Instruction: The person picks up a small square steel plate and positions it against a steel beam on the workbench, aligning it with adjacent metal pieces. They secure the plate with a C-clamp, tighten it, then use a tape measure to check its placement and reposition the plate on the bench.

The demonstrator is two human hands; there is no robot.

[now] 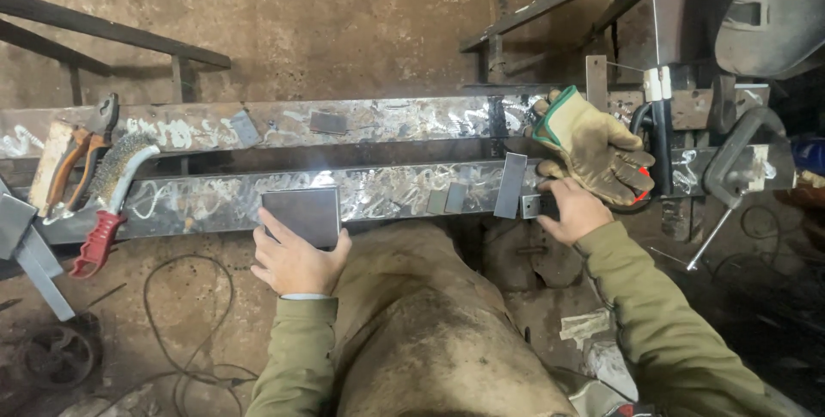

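left hand [295, 258] grips plate [302, 215]; right hand [571, 209] pinches bracket [534, 205].

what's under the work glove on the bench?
The work glove lies on the metal beam, right of a small upright plate. A black clamp stands beside it. Whatever lies beneath the glove is covered.

A: From where does the camera look?

B: There is only one view, from the person's head. It faces steeply down over the knees and both forearms to the long metal beam [378, 189] that crosses the picture.

A: Is it near?

B: Yes, the beam is within arm's reach. The right edge is dark, probably a welding mask [769, 13] there.
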